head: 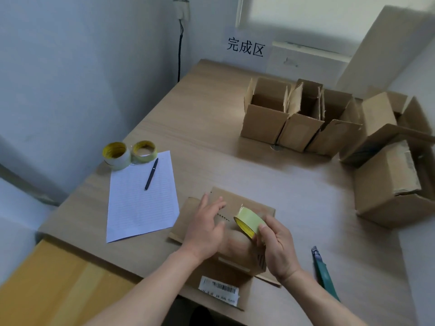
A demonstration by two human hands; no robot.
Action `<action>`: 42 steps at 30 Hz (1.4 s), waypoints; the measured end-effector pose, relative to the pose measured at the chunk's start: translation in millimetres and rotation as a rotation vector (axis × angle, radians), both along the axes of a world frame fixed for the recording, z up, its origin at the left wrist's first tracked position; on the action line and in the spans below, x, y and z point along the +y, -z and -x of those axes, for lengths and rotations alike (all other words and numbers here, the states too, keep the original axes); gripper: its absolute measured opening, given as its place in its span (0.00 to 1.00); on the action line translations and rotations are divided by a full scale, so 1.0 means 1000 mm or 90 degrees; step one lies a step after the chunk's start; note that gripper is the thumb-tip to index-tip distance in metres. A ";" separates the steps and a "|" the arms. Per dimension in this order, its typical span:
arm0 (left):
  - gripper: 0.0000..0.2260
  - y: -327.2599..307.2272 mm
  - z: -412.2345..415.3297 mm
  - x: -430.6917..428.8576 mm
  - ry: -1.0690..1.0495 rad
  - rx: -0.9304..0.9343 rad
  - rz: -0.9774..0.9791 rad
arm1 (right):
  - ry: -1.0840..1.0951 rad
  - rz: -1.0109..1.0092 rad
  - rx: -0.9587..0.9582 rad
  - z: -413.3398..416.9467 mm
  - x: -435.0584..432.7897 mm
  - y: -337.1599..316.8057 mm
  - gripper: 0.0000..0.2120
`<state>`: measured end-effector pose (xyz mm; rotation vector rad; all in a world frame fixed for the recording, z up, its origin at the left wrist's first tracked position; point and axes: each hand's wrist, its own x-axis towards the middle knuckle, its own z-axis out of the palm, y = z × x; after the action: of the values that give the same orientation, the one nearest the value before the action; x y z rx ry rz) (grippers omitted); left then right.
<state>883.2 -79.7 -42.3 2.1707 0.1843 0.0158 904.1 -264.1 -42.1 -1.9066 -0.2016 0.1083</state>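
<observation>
A closed cardboard box (242, 203) with a barcode label (220, 290) on its near side sits at the front of the wooden table (211, 118). My left hand (207, 224) rests flat on the box top with fingers spread. My right hand (275, 245) grips a yellow tape roll (249, 221) just above the box's top, tilted on edge, with a bit of loose tape end sticking up.
Lined paper (141, 201) with a black pen (151, 174) lies left of the box, two tape rolls (129, 152) behind it. Several open cardboard boxes (301, 116) stand at the back right. A teal utility knife (323, 271) lies at the right front. A wall sign (246, 47) hangs behind.
</observation>
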 end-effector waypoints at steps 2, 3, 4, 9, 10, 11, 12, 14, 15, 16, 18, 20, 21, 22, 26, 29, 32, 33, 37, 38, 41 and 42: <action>0.21 -0.013 -0.010 0.003 -0.009 -0.005 0.067 | 0.005 0.022 -0.010 0.000 -0.001 0.003 0.21; 0.20 -0.019 -0.018 0.004 -0.003 0.010 0.100 | 0.006 0.027 -0.011 -0.001 -0.001 0.005 0.21; 0.20 -0.025 -0.026 0.005 0.012 0.035 0.135 | 0.007 0.030 -0.009 -0.002 -0.001 0.006 0.21; 0.16 -0.029 -0.054 0.008 0.148 0.231 0.222 | -0.002 0.040 -0.005 -0.003 -0.003 0.007 0.20; 0.15 -0.028 -0.056 0.009 0.162 0.235 0.223 | -0.002 0.038 -0.004 -0.004 -0.004 0.007 0.20; 0.14 -0.027 -0.057 0.009 0.166 0.231 0.236 | -0.001 0.036 -0.004 -0.004 -0.004 0.006 0.20; 0.13 -0.026 -0.057 0.010 0.160 0.225 0.255 | -0.002 0.036 -0.004 -0.004 -0.004 0.006 0.21; 0.13 -0.026 -0.056 0.012 0.152 0.213 0.288 | -0.007 0.041 -0.006 -0.005 -0.004 0.006 0.21; 0.12 -0.026 -0.056 0.013 0.153 0.212 0.298 | -0.009 0.043 -0.005 -0.005 -0.005 0.006 0.20; 0.11 -0.027 -0.055 0.013 0.152 0.212 0.309 | -0.011 0.045 -0.003 -0.006 -0.005 0.006 0.20; 0.09 -0.027 -0.055 0.014 0.147 0.212 0.332 | -0.012 0.045 0.003 -0.006 -0.006 0.006 0.20; 0.07 -0.028 -0.055 0.014 0.141 0.213 0.348 | -0.011 0.043 0.001 -0.005 -0.007 0.006 0.20; 0.07 -0.029 -0.056 0.014 0.139 0.213 0.355 | -0.011 0.043 0.000 -0.005 -0.007 0.006 0.20; 0.06 -0.029 -0.056 0.014 0.139 0.214 0.356 | -0.012 0.042 0.001 -0.005 -0.007 0.005 0.20; 0.07 -0.027 -0.060 0.015 0.155 0.219 0.365 | -0.015 0.025 0.010 -0.006 -0.007 0.004 0.21; 0.10 -0.025 -0.062 0.015 0.182 0.236 0.359 | -0.021 0.020 0.011 -0.006 -0.008 0.004 0.22; 0.09 -0.024 -0.064 0.016 0.196 0.247 0.370 | -0.019 0.026 0.008 -0.007 -0.008 0.006 0.22; 0.08 -0.023 -0.064 0.017 0.197 0.252 0.387 | -0.020 0.026 0.008 -0.007 -0.008 0.007 0.22; 0.05 -0.026 -0.067 0.020 0.204 0.251 0.386 | -0.022 0.016 -0.004 -0.007 -0.007 0.007 0.21; 0.05 -0.026 -0.067 0.020 0.206 0.248 0.379 | -0.023 0.014 -0.002 -0.006 -0.007 0.007 0.21; 0.04 -0.027 -0.070 0.019 0.197 0.242 0.376 | -0.020 0.016 -0.003 -0.006 -0.007 0.008 0.22; 0.04 -0.027 -0.070 0.019 0.195 0.242 0.375 | -0.018 0.019 -0.006 -0.007 -0.008 0.008 0.23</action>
<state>952.9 -61.0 -14.9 1.5749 0.0575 -0.5594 910.9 -271.6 -50.2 -1.9355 -0.2342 0.1211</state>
